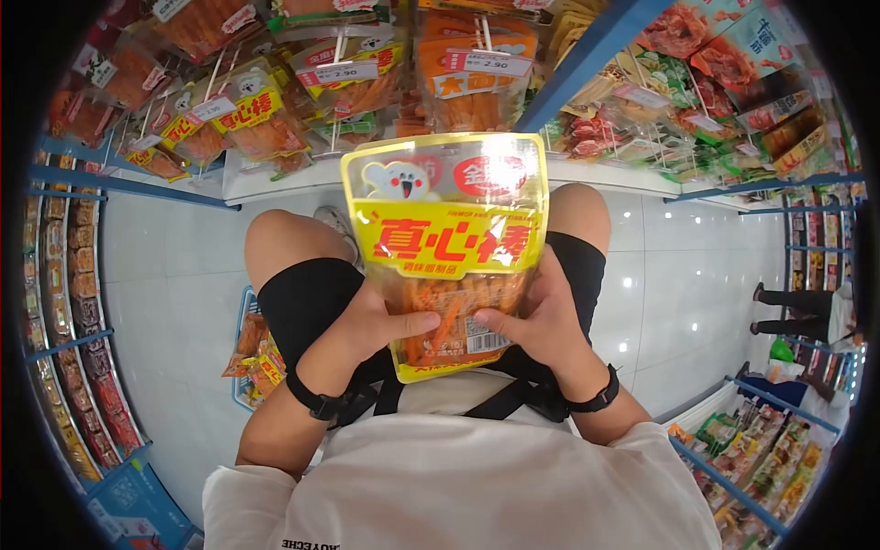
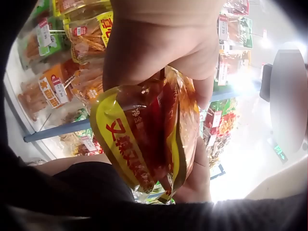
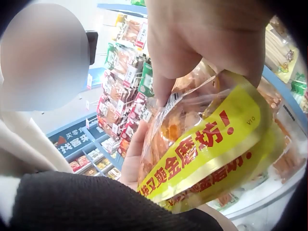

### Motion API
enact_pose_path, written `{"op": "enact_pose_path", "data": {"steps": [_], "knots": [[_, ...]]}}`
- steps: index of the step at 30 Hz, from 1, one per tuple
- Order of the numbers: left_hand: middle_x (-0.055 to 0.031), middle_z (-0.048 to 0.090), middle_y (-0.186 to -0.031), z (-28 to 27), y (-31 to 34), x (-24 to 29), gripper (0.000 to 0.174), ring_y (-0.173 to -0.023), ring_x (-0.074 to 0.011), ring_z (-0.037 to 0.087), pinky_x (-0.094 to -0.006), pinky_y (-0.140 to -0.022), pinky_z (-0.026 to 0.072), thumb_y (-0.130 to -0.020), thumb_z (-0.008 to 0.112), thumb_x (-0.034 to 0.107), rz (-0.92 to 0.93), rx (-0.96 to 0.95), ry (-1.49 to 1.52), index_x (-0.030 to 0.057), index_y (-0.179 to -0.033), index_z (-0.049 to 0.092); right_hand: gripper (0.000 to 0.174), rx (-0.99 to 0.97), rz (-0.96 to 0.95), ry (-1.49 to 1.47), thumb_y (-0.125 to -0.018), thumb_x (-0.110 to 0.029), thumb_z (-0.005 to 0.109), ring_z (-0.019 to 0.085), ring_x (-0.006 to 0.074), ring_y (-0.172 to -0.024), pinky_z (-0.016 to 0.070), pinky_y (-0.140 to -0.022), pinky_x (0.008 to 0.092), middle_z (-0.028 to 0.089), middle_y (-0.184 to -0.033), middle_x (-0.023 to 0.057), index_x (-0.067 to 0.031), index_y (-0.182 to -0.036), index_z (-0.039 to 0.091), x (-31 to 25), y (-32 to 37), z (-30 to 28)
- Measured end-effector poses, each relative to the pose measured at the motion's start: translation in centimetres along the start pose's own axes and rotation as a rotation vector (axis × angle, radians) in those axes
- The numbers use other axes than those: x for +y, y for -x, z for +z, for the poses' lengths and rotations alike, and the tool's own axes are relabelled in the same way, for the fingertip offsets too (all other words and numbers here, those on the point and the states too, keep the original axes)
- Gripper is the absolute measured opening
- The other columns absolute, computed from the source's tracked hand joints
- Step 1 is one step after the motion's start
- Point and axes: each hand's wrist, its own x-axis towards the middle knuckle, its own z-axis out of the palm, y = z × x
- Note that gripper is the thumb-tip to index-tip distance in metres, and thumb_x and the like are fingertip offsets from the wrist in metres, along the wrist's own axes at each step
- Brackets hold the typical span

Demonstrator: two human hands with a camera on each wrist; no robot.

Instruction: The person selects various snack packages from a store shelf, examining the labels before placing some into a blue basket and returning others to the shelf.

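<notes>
In the head view, at far left, a blue shopping basket [image 1: 244, 316] with orange packets in it sits on the white tiled floor [image 1: 165, 275] beside the person's bare knee. Next along, the left hand [image 1: 371, 328] grips the lower left corner of a yellow plastic snack packet with red lettering [image 1: 446, 243]. Its thumb lies across the clear window showing orange sticks, and its fingers are curled out of sight behind. The packet is held upright over the lap and between the knees, its face to the camera. Above it, orange packets hanging on shelf pegs [image 1: 257, 119] carry white price tags [image 1: 346, 71]. The right hand [image 1: 545, 321] clamps the lower right corner the same way, thumb just beside a white barcode label [image 1: 486, 341]. A black strap [image 1: 316, 403] circles each wrist. At far right a second person in dark trousers [image 1: 797, 312] stands in the aisle. What the head view hides, the wrist cameras supply. The left wrist view shows the packet [image 2: 144, 139] nearly edge-on under the left hand [image 2: 159, 53], with fingers of the right hand [image 2: 198, 173] pressed against its far side. The right wrist view shows the right hand [image 3: 207, 38] pinching the packet [image 3: 211, 144] from above, with the left hand [image 3: 131, 159] flat against its other side.
</notes>
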Motion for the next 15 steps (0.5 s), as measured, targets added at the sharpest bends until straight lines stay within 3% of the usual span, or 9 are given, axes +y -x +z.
{"op": "enact_pose_path", "data": {"steps": [1, 6, 11, 15], "knots": [[-0.0078, 0.054, -0.128, 0.2, 0.0, 0.1, 0.074, -0.122, -0.0211, 0.05, -0.037, -0.104, 0.0389, -0.072, 0.079, 0.009, -0.015, 0.046, -0.04, 0.0043, -0.135, 0.042, 0.064, -0.016, 0.0, 0.033, -0.075, 0.006, 0.075, 0.049, 0.0177, -0.121, 0.0415, -0.103, 0.0341, 0.052, -0.125, 0.009, -0.0021, -0.126, 0.037, -0.1, 0.1, -0.1], [-0.0071, 0.055, -0.129, 1.2, -0.1, 0.4, 0.072, -0.121, -0.0197, 0.051, -0.0371, -0.104, 0.0391, -0.073, 0.078, 0.009, -0.012, 0.089, -0.079, 0.0049, -0.134, 0.042, 0.062, -0.018, -0.017, -0.01, -0.076, 0.004, 0.074, 0.048, 0.0172, -0.121, 0.041, -0.103, 0.034, 0.051, -0.125, 0.0087, -0.0021, -0.125, 0.037, -0.6, 0.7, -0.4], [-0.0085, 0.056, -0.126, 2.4, -0.8, 1.5, 0.064, -0.117, -0.0194, 0.054, -0.0355, -0.1, 0.042, -0.077, 0.075, 0.007, 0.091, 0.152, -0.048, 0.0021, -0.132, 0.044, 0.063, -0.041, 0.01, -0.022, -0.082, 0.001, 0.069, 0.046, 0.0186, -0.123, 0.0388, -0.103, 0.0363, 0.048, -0.129, 0.0106, -0.0005, -0.133, 0.033, -0.3, 0.1, -1.4], [-0.0091, 0.06, -0.121, 1.5, -0.7, 1.1, 0.053, -0.112, -0.0189, 0.058, -0.0343, -0.095, 0.0461, -0.081, 0.071, 0.007, 0.036, 0.245, -0.025, 0.0012, -0.128, 0.049, 0.067, 0.189, -0.088, 0.379, -0.081, -0.005, 0.071, 0.045, 0.0241, -0.125, 0.041, -0.099, 0.0372, 0.046, -0.133, 0.0125, -0.0029, -0.137, 0.035, 0.1, 0.3, -2.4]]}}
